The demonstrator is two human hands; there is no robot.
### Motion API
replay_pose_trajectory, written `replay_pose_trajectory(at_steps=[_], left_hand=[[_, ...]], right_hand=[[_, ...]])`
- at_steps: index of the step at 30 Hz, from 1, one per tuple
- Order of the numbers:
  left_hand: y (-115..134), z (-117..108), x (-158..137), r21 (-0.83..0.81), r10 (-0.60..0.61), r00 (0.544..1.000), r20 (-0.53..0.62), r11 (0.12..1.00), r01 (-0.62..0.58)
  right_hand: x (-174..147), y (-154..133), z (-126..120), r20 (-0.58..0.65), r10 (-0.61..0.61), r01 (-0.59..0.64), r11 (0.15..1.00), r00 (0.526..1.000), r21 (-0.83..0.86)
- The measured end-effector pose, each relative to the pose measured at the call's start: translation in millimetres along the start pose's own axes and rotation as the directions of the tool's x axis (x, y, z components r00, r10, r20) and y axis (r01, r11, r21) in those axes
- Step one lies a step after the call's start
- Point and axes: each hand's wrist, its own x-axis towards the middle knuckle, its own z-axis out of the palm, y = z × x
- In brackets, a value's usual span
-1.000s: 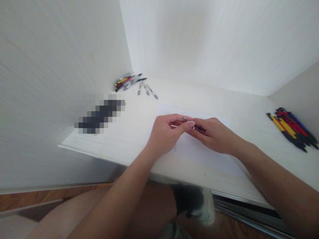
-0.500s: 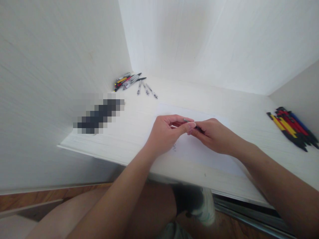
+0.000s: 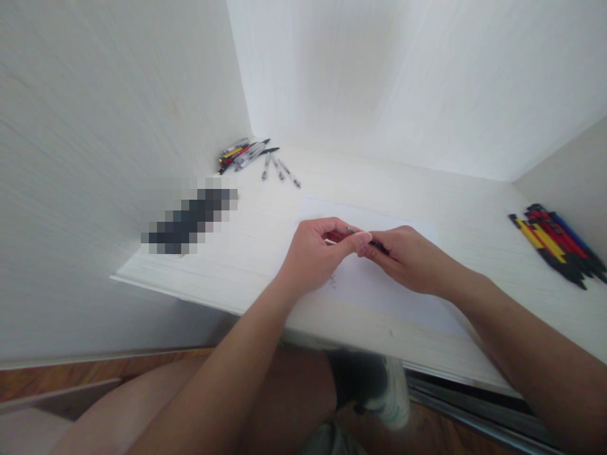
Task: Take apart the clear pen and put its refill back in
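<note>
Above a white sheet of paper (image 3: 398, 300), my left hand (image 3: 315, 256) and my right hand (image 3: 410, 259) meet at the fingertips. Between them is a slim dark pen (image 3: 380, 246), mostly covered by the fingers. A thin greenish tip pokes out past my left fingers. My left thumb and fingers pinch one end, while my right thumb and fingers close around the other. A few small ink marks (image 3: 333, 281) show on the paper beside my left wrist.
At the back left corner lies a pile of pens (image 3: 241, 155), with three clear pens (image 3: 281, 169) beside it. Several yellow, red and blue pens (image 3: 550, 243) lie at the right wall. A pixelated dark object (image 3: 190, 218) is at the left. White panels surround the desktop (image 3: 227, 265).
Both hands keep almost the same place and grip on the pen. The view has shifted very slightly.
</note>
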Motion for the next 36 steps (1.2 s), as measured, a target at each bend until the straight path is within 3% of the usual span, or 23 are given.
replay_pose_trajectory(at_steps=[8,19,23,26,33,36], left_hand=[[-3,2,-1,-0.023,0.009,1.000,-0.007,1.000,-0.009],[-11,1,0,0.058,0.067,0.997,-0.024,0.996,-0.065],[-6,-5,2,0.061,0.003,1.000,0.028,0.998,-0.005],[1,-17,4,0.166,-0.079,0.996,0.048,0.984,0.070],[8,-42,16,0.585,0.015,0.996,-0.087,0.810,0.039],[11,-45,19,0.775,-0.039,0.991,-0.128,0.620,0.125]], right_hand=[[2,-4,-2,0.041,0.041,-0.038,0.998,0.998,-0.052],[0,-1,0,-0.073,-0.064,0.065,0.998,0.995,0.009],[0,2,0,-0.086,-0.073,0.075,0.997,0.994,0.024],[2,2,-1,-0.102,-0.057,0.061,0.998,0.993,0.034],[4,0,-4,-0.176,-0.016,0.022,0.999,0.984,0.034],[4,1,-3,-0.183,-0.012,0.017,1.000,0.983,0.025]])
